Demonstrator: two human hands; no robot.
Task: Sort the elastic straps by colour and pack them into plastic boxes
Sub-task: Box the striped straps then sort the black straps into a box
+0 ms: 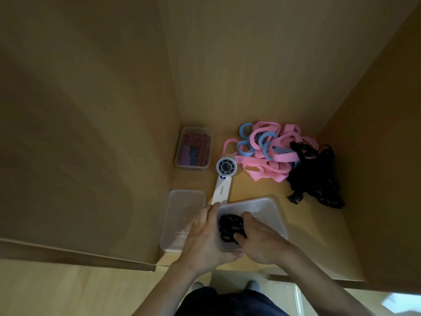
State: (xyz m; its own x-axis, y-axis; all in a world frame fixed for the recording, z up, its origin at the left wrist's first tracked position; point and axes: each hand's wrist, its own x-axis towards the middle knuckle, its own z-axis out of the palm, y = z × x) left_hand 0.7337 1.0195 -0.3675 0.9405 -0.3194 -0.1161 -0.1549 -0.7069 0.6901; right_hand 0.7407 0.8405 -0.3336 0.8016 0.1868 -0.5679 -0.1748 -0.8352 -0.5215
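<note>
Packing of the black colour in hand, by the look of it. Left hand [202,236] on the near-left wall of the clear plastic box [268,208], fingers [208,216] wrapped round the rim as if to steady it. Right hand [262,240] inside the same box, fingers [247,217] curled down onto a bundle of black straps [230,228], pressing it into the box's left end.

Left to sort, at the back of the wooden surface [262,190]: a tangle of pink and blue straps [266,153] and, touching its right side, a heap of loose black straps [316,179]. At the back left, a small box of red and purple straps [193,148]. Nearer, just beside the box in hand, a second clear box [182,220]. Between the boxes, a white handheld fan [224,176].

Handling, as a judgement:
- Light, soft and springy, with nothing to break.
- Likely to uncoil and ride up once released, so best pressed flat before letting go.
- Loops interlocked in the heap, so apt to drag neighbours along. Better to pinch one band at a free outer loop and lift it clear, or to gather several black ones in a fist.
- Thin box probably quick to slide, hence worth a steadying grip.
</note>
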